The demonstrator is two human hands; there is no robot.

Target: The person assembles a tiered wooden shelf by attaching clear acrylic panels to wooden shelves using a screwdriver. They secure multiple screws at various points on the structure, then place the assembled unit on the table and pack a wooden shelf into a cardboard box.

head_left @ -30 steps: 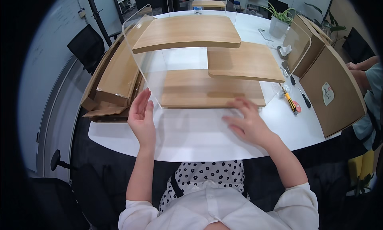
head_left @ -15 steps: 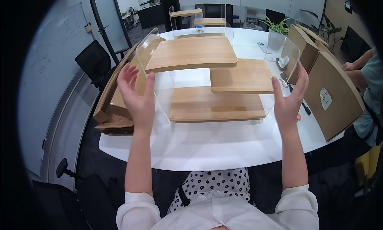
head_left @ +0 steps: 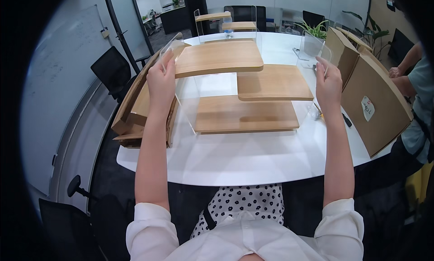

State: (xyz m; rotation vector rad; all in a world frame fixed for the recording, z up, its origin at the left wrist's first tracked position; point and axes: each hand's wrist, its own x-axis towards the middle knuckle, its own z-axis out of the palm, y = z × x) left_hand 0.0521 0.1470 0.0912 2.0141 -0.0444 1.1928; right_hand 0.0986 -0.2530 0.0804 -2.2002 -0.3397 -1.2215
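Note:
In front of me on the white table (head_left: pixel 221 163) stands a small shelf unit with clear side panels and light wooden boards. Its top board (head_left: pixel 219 57) lies to the left, its middle board (head_left: pixel 275 82) to the right, and its base board (head_left: pixel 246 116) at the bottom. My left hand (head_left: pixel 161 82) is closed round the edge of the left clear panel (head_left: pixel 185 102). At the other side my right hand (head_left: pixel 328 82) grips the right clear panel (head_left: pixel 312 46), fingers bent over its edge.
Flattened cardboard (head_left: pixel 131 114) leans along the left table side. A large cardboard box (head_left: pixel 377 100) stands at the right, near a screwdriver (head_left: pixel 346 120). Behind are a second shelf unit (head_left: pixel 239 25) and a potted plant (head_left: pixel 313 41). A person (head_left: pixel 413 80) is at the far right.
Both hands have gone from spread fingers beside the panels to gripping their edges. The right clear panel has shifted slightly to the left in the picture.

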